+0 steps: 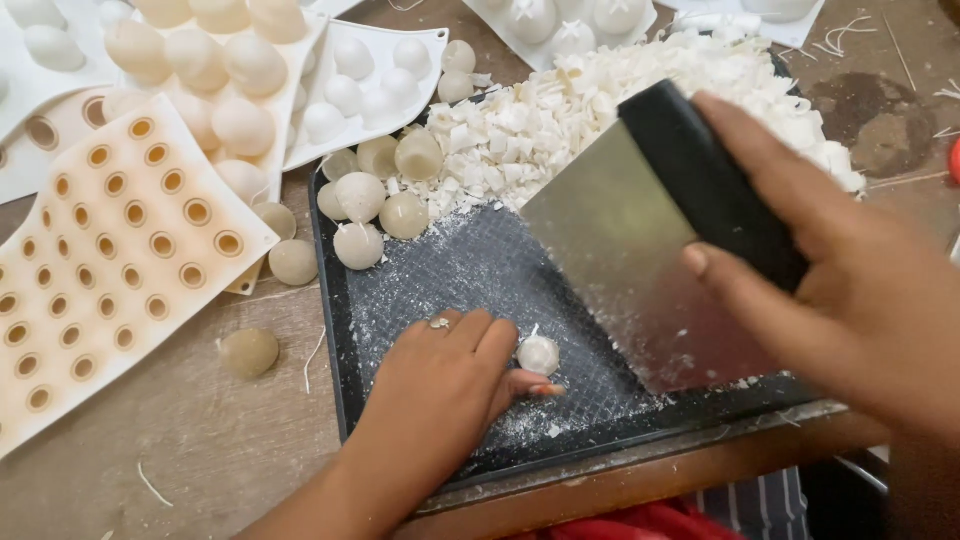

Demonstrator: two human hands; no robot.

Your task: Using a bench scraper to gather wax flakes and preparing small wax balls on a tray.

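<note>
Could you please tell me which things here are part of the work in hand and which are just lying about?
In use: left hand on small white ball; right hand holding metal scraper; black tray; white shavings.

Lying about: hole-dotted mould; loose ball.

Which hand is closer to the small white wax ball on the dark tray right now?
Left. The left hand touches the small white wax ball; the right hand is apart, up right, gripping the metal scraper.

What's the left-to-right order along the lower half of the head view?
White mold with round holes → loose wax ball on the table → left hand → small wax ball at its fingers → metal scraper blade → right hand.
</note>
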